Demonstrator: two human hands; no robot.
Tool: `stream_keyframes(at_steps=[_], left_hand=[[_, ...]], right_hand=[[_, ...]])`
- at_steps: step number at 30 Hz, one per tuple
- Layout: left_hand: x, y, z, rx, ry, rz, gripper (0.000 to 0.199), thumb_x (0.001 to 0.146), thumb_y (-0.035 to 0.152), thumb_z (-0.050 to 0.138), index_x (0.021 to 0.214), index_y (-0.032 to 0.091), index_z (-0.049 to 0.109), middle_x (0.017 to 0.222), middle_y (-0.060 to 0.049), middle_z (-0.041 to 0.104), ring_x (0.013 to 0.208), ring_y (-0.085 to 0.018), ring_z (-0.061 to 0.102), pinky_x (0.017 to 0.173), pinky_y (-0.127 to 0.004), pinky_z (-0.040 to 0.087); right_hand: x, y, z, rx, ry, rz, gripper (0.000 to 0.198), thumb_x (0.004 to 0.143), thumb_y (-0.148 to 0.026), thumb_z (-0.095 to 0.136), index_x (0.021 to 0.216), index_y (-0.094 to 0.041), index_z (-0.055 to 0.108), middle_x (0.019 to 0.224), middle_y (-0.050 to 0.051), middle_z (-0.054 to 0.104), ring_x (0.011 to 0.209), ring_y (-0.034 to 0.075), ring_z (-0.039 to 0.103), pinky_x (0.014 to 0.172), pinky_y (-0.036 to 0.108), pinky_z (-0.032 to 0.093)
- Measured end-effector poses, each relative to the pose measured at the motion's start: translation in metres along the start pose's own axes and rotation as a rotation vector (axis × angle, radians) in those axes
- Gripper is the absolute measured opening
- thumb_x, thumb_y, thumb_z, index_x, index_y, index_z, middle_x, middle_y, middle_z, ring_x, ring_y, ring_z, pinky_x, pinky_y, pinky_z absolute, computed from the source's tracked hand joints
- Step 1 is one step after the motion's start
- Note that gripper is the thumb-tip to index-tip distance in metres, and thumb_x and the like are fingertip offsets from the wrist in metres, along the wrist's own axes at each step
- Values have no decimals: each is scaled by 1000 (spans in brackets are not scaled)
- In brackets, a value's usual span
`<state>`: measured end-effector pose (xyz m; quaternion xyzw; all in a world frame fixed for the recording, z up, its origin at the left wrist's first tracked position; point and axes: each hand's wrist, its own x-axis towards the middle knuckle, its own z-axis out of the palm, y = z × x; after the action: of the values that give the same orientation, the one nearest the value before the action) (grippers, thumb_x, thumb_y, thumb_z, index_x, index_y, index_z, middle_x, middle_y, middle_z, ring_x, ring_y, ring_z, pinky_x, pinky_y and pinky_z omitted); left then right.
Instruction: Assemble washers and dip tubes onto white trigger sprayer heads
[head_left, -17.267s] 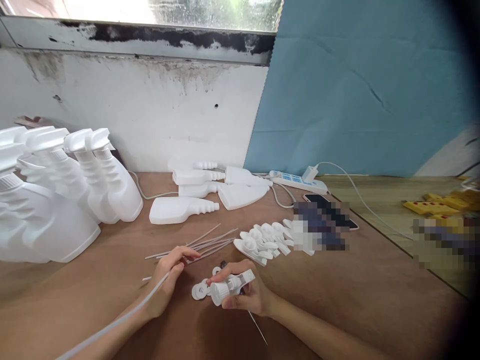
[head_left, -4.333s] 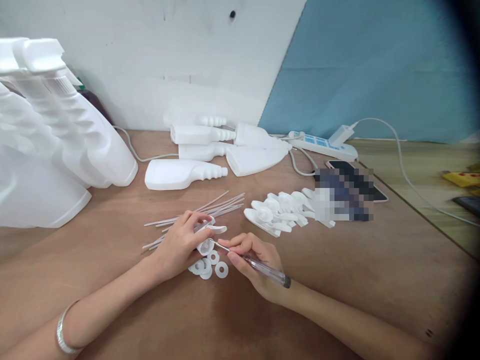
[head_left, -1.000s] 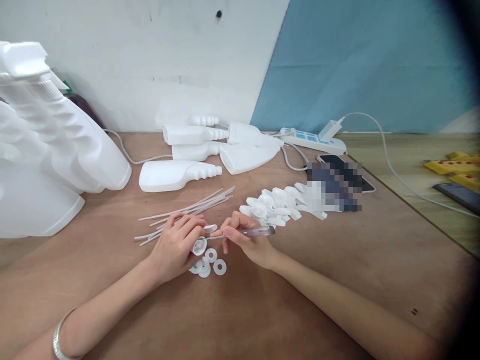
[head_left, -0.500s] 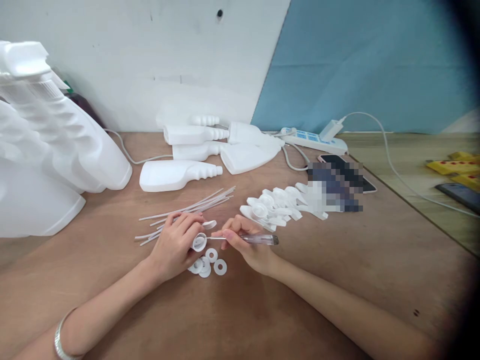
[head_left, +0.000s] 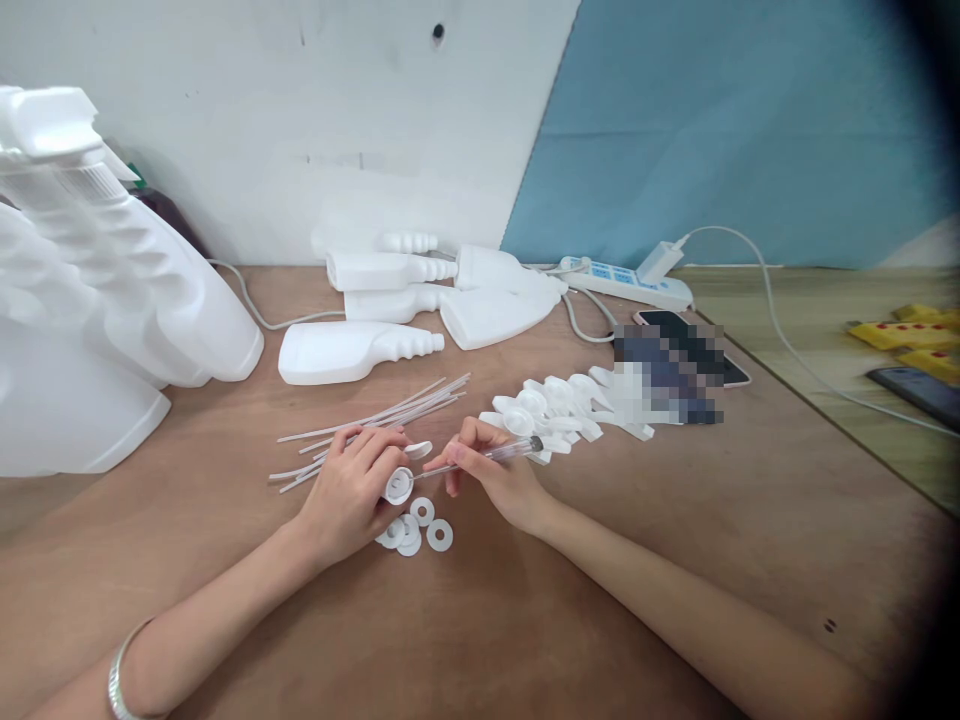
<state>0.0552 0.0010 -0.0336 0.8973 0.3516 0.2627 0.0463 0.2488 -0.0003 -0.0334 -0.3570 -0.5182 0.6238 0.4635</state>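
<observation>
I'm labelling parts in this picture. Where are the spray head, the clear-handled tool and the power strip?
Spray head (head_left: 398, 486), head view: the open end of its cap.
Clear-handled tool (head_left: 510, 450), head view: its handle.
Power strip (head_left: 624, 276), head view: its socket face.

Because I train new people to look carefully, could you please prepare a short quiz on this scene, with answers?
1. Multiple choice: the left hand holds a) a phone, b) a white spray head, c) a power strip.
2. True or false: the right hand holds a thin tool with a clear handle.
3. Open question: what shape do the loose white pieces on the table just below the left hand have?

Key: 1 b; 2 true; 3 flat rings, with a hole in the middle.
</observation>
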Motion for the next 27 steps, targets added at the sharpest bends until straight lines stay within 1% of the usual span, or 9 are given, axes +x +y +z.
stream_keyframes(at_steps=[4, 10, 16, 21, 27], left_hand=[[0, 0, 1, -5, 2, 7, 5, 79, 21, 51, 81, 17, 50, 101, -9, 61, 101, -22, 54, 84, -38, 33], [0, 0, 1, -5, -24, 21, 4, 79, 20, 50, 82, 17, 50, 101, -8, 62, 101, -22, 54, 83, -37, 32], [-1, 0, 1, -5, -21, 20, 4, 78, 19, 51, 81, 17, 50, 100, -8, 62, 100, -22, 54, 83, -37, 32], [-1, 0, 1, -17, -15, 12, 3, 78, 19, 50, 80, 17, 50, 102, -9, 61, 101, -22, 53, 84, -37, 33], [0, 1, -1, -9, -15, 18, 4, 80, 21, 49, 79, 17, 50, 99, -8, 62, 101, -22, 54, 83, -37, 33]], right_hand=[[1, 4, -3, 65, 5, -3, 27, 80, -30, 57, 62, -19, 41, 68, 1, 69, 46, 9, 56, 49, 24, 44], [1, 7, -5, 106, -25, 22, 25, 80, -30, 57, 62, -19, 43, 67, 0, 68, 48, 9, 55, 48, 24, 44], [1, 9, -6, 114, -10, 37, 26, 80, -30, 57, 62, -20, 42, 63, 0, 66, 48, 10, 54, 47, 24, 42], [0, 7, -6, 117, -18, 41, 28, 79, -30, 58, 60, -19, 41, 54, -3, 60, 47, 10, 55, 45, 22, 39], [0, 4, -4, 53, -38, 32, 29, 78, -32, 59, 60, -19, 41, 61, 0, 66, 45, 9, 54, 46, 23, 40]])
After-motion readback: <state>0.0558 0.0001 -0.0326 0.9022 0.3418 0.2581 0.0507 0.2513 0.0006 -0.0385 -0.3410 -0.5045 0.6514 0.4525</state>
